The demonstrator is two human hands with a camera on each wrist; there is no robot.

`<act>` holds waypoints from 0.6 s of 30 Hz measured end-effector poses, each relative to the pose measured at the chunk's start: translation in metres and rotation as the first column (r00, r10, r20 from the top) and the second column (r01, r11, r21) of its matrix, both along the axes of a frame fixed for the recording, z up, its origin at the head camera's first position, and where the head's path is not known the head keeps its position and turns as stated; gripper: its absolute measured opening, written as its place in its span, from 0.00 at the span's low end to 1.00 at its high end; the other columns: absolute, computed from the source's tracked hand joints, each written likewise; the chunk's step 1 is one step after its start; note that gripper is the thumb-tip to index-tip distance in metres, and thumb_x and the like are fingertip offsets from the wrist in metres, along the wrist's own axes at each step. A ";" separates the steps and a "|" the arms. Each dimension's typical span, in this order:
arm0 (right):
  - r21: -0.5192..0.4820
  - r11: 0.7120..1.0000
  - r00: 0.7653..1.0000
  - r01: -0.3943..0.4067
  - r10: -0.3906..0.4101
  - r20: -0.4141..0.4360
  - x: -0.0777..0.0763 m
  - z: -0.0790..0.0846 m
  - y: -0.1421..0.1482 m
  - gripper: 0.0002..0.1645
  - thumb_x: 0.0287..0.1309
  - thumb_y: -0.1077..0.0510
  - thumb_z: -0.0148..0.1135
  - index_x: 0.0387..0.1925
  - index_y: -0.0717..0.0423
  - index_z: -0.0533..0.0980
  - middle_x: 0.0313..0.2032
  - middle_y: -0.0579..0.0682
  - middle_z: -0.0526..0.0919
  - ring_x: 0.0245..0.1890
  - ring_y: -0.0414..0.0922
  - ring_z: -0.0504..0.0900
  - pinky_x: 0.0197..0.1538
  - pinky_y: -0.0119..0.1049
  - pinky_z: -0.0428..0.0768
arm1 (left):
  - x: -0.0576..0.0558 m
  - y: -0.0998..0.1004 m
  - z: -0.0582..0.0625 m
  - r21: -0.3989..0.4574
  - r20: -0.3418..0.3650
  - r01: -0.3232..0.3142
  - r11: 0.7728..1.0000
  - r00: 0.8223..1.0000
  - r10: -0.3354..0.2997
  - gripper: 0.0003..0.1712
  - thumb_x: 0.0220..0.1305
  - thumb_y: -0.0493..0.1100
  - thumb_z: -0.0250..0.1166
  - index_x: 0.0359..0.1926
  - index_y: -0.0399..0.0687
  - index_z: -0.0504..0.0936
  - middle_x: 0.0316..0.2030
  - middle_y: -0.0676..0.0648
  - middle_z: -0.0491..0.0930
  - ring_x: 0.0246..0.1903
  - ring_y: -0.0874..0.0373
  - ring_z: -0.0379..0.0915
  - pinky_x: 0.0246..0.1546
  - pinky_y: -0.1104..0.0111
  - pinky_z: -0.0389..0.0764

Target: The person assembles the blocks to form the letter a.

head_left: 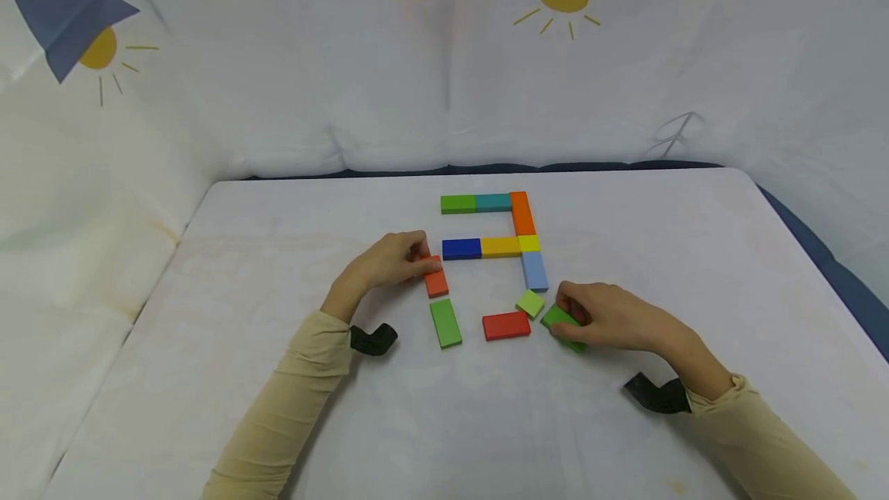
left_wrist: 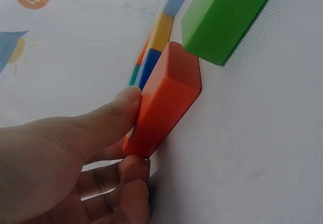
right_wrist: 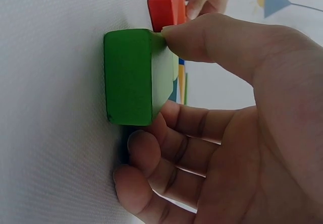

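Note:
My left hand [head_left: 390, 261] pinches an orange-red block [head_left: 437, 285] between thumb and fingers; in the left wrist view the thumb lies along one side of this block [left_wrist: 169, 93]. Just below it on the table is a green block [head_left: 446, 323]. On the other side, my right hand [head_left: 621, 319] holds another green block [head_left: 553, 317], which lies slanted on the cloth. The right wrist view has the thumb on the top edge of that block [right_wrist: 127, 77], with fingers at its far side. Close by are a lime square block [head_left: 531, 304] and a red block [head_left: 505, 326].
Farther back, flat blocks form joined rows: green [head_left: 458, 204], teal [head_left: 493, 203], orange [head_left: 522, 214], yellow [head_left: 529, 243], amber [head_left: 500, 248], dark blue [head_left: 461, 249] and light blue [head_left: 534, 272]. A white cloth covers the table [head_left: 312, 214]; a printed curtain [head_left: 382, 76] hangs behind.

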State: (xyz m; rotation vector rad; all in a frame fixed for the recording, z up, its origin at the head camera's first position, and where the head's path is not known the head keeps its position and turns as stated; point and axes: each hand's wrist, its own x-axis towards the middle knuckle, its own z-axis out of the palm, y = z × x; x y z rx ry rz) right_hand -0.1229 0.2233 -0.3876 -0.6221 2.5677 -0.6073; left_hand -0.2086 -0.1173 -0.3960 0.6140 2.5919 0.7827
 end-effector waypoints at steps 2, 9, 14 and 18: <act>0.000 1.000 1.000 -0.001 0.001 0.000 0.000 0.000 0.000 0.15 0.54 0.45 0.64 0.32 0.48 0.69 0.18 0.40 0.67 0.20 0.35 0.67 0.24 0.27 0.63 | -0.001 0.000 -0.001 0.009 -0.007 0.007 1.000 1.000 -0.007 0.15 0.61 0.55 0.63 0.35 0.49 0.74 0.25 0.50 0.72 0.27 0.58 0.66 0.27 0.71 0.65; -0.002 1.000 1.000 -0.010 0.010 -0.006 0.000 0.001 -0.001 0.15 0.54 0.45 0.64 0.32 0.48 0.69 0.18 0.40 0.67 0.20 0.35 0.66 0.24 0.27 0.63 | -0.002 -0.002 -0.004 0.030 -0.016 0.021 0.999 1.000 -0.020 0.15 0.61 0.56 0.63 0.35 0.50 0.74 0.25 0.50 0.73 0.28 0.58 0.66 0.28 0.70 0.65; -0.009 1.000 1.000 -0.014 0.014 -0.003 0.000 0.001 0.000 0.15 0.55 0.45 0.64 0.32 0.48 0.69 0.18 0.40 0.67 0.19 0.35 0.66 0.23 0.27 0.63 | -0.003 -0.002 -0.005 0.034 -0.017 0.019 0.999 1.000 -0.019 0.15 0.61 0.56 0.63 0.34 0.51 0.74 0.24 0.51 0.71 0.27 0.58 0.66 0.27 0.70 0.65; -0.011 1.000 1.000 -0.018 0.018 -0.005 -0.001 0.001 0.000 0.15 0.55 0.45 0.64 0.32 0.48 0.69 0.18 0.40 0.67 0.19 0.35 0.66 0.23 0.27 0.63 | -0.002 -0.001 -0.005 0.041 -0.013 0.012 0.999 1.000 -0.011 0.16 0.61 0.57 0.63 0.33 0.51 0.74 0.22 0.51 0.69 0.25 0.59 0.65 0.27 0.70 0.64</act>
